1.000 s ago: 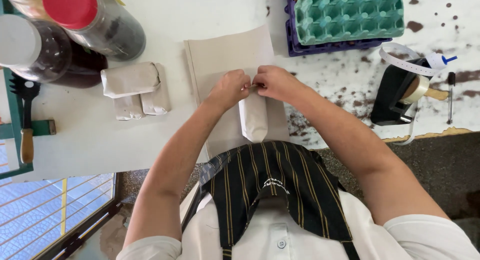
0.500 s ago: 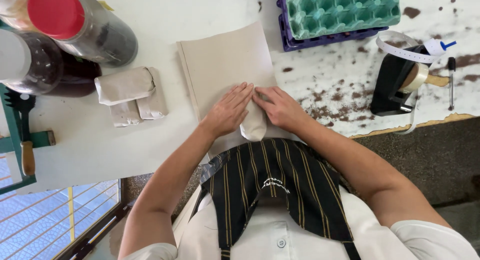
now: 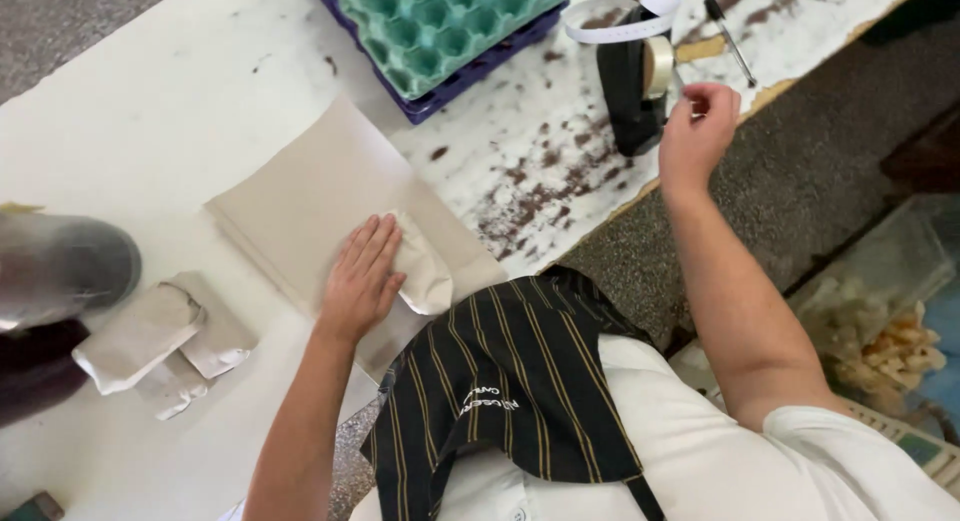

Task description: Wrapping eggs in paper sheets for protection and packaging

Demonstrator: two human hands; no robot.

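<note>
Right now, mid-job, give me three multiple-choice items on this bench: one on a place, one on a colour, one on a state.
1. Where is the right hand?
A. on the paper stack
B. at the tape dispenser
C. in the egg tray

2. What colour is the top egg tray?
A. green
B. red
C. yellow

3. What is the left hand doing?
A. raised in the air
B. gripping a pen
C. pressing flat on the wrapped packet

Answers:
1 B, its fingers are up beside the tape roll.
2 A, the tray is green and sits on a purple one.
3 C, its palm lies flat, fingers spread, on the packet atop the paper sheets.
</note>
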